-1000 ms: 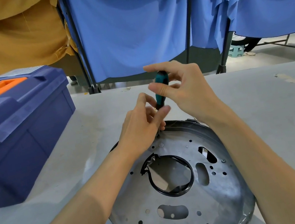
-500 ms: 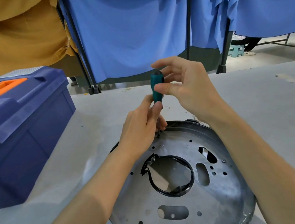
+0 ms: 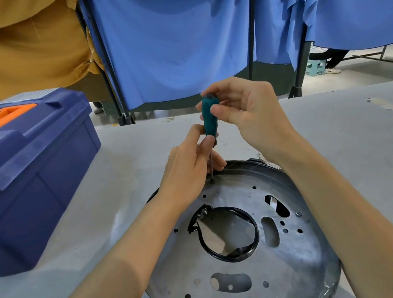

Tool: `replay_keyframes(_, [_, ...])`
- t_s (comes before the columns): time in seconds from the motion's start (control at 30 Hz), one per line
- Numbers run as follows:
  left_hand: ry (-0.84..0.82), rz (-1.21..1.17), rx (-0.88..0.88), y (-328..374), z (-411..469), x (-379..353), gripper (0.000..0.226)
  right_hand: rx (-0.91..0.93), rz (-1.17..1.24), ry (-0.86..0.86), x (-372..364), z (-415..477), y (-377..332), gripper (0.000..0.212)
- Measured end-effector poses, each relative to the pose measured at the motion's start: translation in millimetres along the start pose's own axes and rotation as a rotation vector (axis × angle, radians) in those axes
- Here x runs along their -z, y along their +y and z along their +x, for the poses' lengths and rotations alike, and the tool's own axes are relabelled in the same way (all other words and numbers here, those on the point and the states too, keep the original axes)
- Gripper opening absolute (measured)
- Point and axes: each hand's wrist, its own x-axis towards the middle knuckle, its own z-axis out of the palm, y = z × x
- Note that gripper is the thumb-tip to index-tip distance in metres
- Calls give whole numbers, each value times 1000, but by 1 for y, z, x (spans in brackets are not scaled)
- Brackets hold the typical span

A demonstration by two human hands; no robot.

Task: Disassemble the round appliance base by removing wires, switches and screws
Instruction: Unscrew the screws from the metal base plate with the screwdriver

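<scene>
Gripping screwdriver [image 3: 209,118], right hand [image 3: 249,116] (fingers curled)

We see a pale grey desk [image 3: 346,149] carrying two things well apart: a closed blue toolbox [image 3: 26,177] with an orange handle recess at the left, and a round metal base [image 3: 247,257] with many holes lying tilted near the front edge.

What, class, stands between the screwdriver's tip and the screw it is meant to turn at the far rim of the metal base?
Nothing visible does. The screwdriver, held by the right hand, reaches straight down to the screw on the metal base. The left hand steadies the shaft from beside it, not beneath the tip.
</scene>
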Motion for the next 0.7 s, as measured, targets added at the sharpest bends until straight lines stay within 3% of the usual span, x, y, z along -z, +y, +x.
replay_keyframes(0.27, [17,-10,13,2,-1,0,19,12,-71,5,0,-1,0,33])
replay_keyframes(0.47, [12,-12,34,2,1,1,13,22,-71,-24,-2,-2,0,20])
replay_keyframes(0.53, [32,-16,34,3,0,1,23,29,-117,-37,-3,-2,0,26])
replay_keyframes(0.63, [18,17,2,3,-1,1,18,6,-80,6,-1,-1,1,36])
replay_keyframes(0.7, [10,11,4,2,-1,1,23,-7,-37,19,1,0,1,31])
